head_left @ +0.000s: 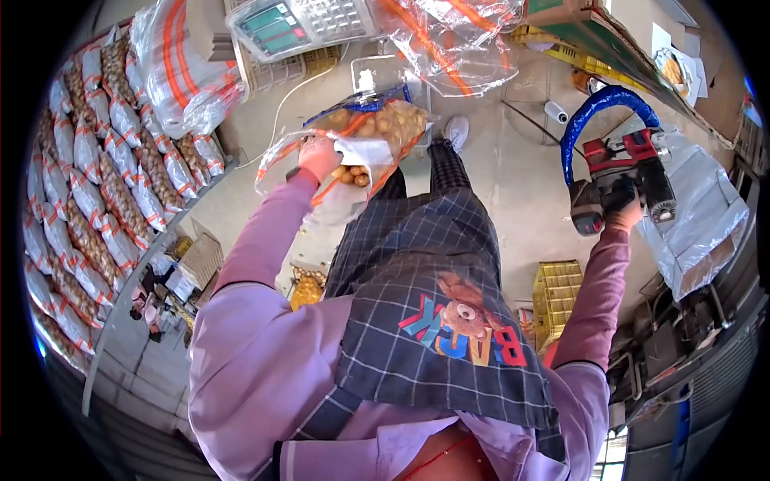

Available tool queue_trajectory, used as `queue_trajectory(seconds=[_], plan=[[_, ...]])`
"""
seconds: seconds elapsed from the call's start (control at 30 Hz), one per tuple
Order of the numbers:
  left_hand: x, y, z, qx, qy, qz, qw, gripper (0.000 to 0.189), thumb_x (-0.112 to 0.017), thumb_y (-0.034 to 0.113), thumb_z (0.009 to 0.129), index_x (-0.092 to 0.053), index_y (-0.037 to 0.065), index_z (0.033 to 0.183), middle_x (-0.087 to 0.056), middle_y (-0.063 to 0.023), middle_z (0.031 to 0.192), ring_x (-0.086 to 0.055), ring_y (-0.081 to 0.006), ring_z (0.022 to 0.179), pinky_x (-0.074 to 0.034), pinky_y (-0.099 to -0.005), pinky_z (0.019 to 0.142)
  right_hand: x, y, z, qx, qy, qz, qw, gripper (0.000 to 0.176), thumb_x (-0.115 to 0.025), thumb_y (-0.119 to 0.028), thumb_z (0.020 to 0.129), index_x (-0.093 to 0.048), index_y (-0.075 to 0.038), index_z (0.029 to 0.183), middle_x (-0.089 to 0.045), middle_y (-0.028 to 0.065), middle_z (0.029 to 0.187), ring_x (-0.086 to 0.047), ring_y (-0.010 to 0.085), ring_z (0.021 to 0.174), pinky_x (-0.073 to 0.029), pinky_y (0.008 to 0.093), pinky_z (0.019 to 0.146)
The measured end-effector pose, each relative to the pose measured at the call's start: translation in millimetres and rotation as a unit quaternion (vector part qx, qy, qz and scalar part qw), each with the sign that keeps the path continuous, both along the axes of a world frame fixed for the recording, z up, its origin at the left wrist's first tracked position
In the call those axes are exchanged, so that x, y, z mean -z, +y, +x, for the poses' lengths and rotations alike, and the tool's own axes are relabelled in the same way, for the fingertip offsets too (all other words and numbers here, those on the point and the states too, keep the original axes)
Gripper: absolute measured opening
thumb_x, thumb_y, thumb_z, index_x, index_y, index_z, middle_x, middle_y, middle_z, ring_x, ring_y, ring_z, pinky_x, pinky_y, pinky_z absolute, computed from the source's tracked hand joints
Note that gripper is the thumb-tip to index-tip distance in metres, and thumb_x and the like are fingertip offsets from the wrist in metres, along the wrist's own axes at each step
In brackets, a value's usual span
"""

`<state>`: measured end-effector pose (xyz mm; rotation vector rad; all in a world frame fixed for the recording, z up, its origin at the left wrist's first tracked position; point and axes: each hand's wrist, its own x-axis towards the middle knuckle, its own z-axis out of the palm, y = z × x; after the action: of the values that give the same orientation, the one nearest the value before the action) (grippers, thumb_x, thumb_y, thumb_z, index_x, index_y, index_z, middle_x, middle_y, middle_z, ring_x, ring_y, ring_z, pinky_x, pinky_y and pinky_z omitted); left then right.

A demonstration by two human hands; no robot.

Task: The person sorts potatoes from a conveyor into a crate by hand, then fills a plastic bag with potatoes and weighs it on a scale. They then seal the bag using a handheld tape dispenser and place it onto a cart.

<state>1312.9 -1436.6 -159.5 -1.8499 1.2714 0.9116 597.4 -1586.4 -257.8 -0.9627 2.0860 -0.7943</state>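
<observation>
My left hand [320,157] is closed on the gathered top of a clear plastic bag [277,160] with orange stripes. Round, brown, potato-like produce [393,128] fills the bag, and some shows near its opening [350,175]. A white patch on the bag is beside my fingers. Out to the right, my right hand [624,215] grips the handle of a red and black cordless power tool [630,164]. A thick blue loop [589,108] arches over the tool. The tool is well apart from the bag.
A digital scale [277,32] stands at the top, beside striped plastic bags [449,40]. Many filled bags [104,160] are stacked at left. A yellow crate [557,293] and a grey plastic-covered box [694,216] are at right. A cardboard box [593,24] is at top right.
</observation>
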Motion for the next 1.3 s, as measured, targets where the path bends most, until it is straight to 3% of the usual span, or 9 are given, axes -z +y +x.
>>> queue_trajectory(seconds=[0.17,0.3,0.37,0.43,0.5,0.63,1.17,1.23,1.3], plan=[[-137.9,-1.3,-47.6,0.132,0.100,-0.463,0.871,0.063,-0.073,0.020,0.071,-0.053,0.012,0.130,-0.042,-0.0166,0.139,-0.036,-0.0387,0.130,-0.025,-0.0538,0.111,-155.3,34.3,87.2,-0.061,0.004,-0.038,0.997,0.019,-0.068,-0.006,0.082,-0.068,0.003,0.099,-0.067,0.0059,0.092,-0.060,0.0146,0.082,-0.049,0.0298,0.075],[-106.5,-28.7,-58.9,0.181,0.218,-0.303,0.910,0.037,-0.065,0.021,0.076,-0.067,0.013,0.111,-0.054,-0.0175,0.130,-0.046,-0.0343,0.125,-0.028,-0.0518,0.110,-187.4,77.7,122.5,-0.039,-0.035,0.010,0.999,0.015,-0.069,-0.003,0.081,-0.065,0.001,0.096,-0.062,0.0040,0.091,-0.056,0.0135,0.082,-0.047,0.0269,0.075],[-87.1,-58.5,-82.1,-0.189,0.191,-0.155,0.951,0.021,-0.061,0.015,0.078,-0.070,0.009,0.096,-0.067,-0.0163,0.107,-0.062,-0.0342,0.102,-0.046,-0.0442,0.095,-204.2,86.5,164.4,-0.041,-0.183,0.062,0.980,0.020,-0.069,-0.001,0.080,-0.065,0.002,0.099,-0.063,0.0044,0.091,-0.057,0.0132,0.081,-0.047,0.0263,0.073],[-43.5,-23.7,-91.2,-0.242,0.184,-0.248,0.920,0.026,-0.057,0.013,0.081,-0.068,0.004,0.103,-0.069,-0.0163,0.094,-0.066,-0.0353,0.082,-0.052,-0.0404,0.078,-250.7,77.8,252.8,-0.186,-0.014,0.046,0.981,0.017,-0.070,-0.006,0.081,-0.068,-0.001,0.097,-0.064,0.0038,0.084,-0.059,0.0130,0.069,-0.049,0.0275,0.064],[-44.5,-3.6,-91.0,-0.507,0.467,-0.268,0.673,0.035,-0.060,0.017,0.082,-0.064,-0.001,0.112,-0.068,-0.0178,0.095,-0.066,-0.0340,0.084,-0.051,-0.0406,0.080,-204.5,96.6,266.0,-0.152,-0.192,0.077,0.966,0.015,-0.069,-0.006,0.082,-0.069,-0.001,0.096,-0.066,0.0020,0.081,-0.061,0.0128,0.067,-0.048,0.0267,0.061],[-101.5,-4.0,-115.1,-0.066,0.114,-0.442,0.887,0.042,-0.071,0.025,0.078,-0.065,0.007,0.115,-0.065,-0.0159,0.107,-0.054,-0.0320,0.114,-0.031,-0.0457,0.106,-239.3,84.6,351.2,-0.237,-0.191,-0.019,0.952,0.028,-0.072,-0.003,0.078,-0.066,-0.001,0.105,-0.068,0.0048,0.093,-0.061,0.0147,0.076,-0.050,0.0282,0.069],[-99.8,13.0,-54.4,0.056,0.176,-0.553,0.812,0.047,-0.071,0.027,0.072,-0.065,0.008,0.114,-0.066,-0.0158,0.106,-0.061,-0.0321,0.102,-0.041,-0.0421,0.099,-189.7,95.0,453.2,-0.342,-0.123,0.048,0.930,0.032,-0.075,-0.004,0.075,-0.067,0.001,0.105,-0.070,0.0057,0.096,-0.063,0.0146,0.083,-0.050,0.0289,0.077],[-103.1,29.7,10.8,-0.070,0.089,-0.281,0.953,0.052,-0.076,0.030,0.066,-0.064,0.007,0.112,-0.065,-0.0161,0.091,-0.063,-0.0325,0.089,-0.047,-0.0428,0.085,-192.8,101.4,465.6,-0.299,-0.150,0.065,0.940,0.034,-0.076,-0.005,0.074,-0.067,0.001,0.106,-0.070,0.0057,0.099,-0.063,0.0155,0.086,-0.050,0.0299,0.080],[-82.3,83.5,90.0,-0.014,0.008,-0.339,0.941,0.044,-0.070,0.024,0.072,-0.065,0.011,0.114,-0.067,-0.0133,0.092,-0.064,-0.0304,0.085,-0.049,-0.0419,0.080,-202.0,108.2,481.9,-0.264,-0.146,0.083,0.950,0.035,-0.076,-0.006,0.074,-0.067,0.001,0.107,-0.070,0.0062,0.100,-0.063,0.0168,0.088,-0.049,0.0302,0.081]])
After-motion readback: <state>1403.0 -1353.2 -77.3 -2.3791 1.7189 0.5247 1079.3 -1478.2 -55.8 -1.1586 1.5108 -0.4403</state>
